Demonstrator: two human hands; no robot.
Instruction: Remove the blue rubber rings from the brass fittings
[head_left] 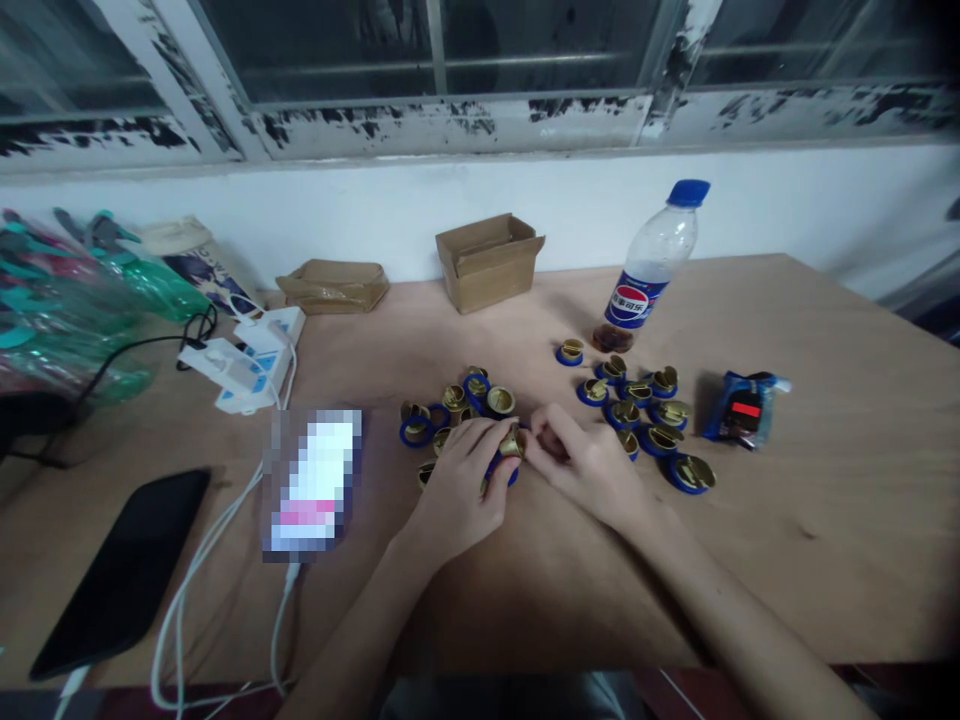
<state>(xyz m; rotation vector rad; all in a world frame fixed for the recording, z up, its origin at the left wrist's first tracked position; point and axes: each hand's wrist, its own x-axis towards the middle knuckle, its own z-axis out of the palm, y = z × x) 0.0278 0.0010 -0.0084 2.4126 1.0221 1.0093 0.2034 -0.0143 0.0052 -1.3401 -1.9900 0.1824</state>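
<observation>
My left hand [461, 490] is closed on a small brass-coloured round fitting [513, 443], pinched between thumb and fingers. A blue ring shows just below it, though I cannot tell whether it belongs to that piece. My right hand [592, 468] is beside the fitting, its fingertips pinched together near the rim; whatever they hold is hidden. Around my left hand lies a cluster of similar brass fittings [500, 401] and blue rings [416, 432], partly covered by the fingers. Beyond my right hand, several brass fittings with blue rings [691, 472] sit in a loose group.
A cola bottle [636, 290] stands behind the right group, with a small blue-and-black packet [744, 410] further right. Two cardboard boxes [491, 270] are near the wall. At left are a lit phone [319, 480], a dark phone [124, 570], white cables and a power strip [259, 365].
</observation>
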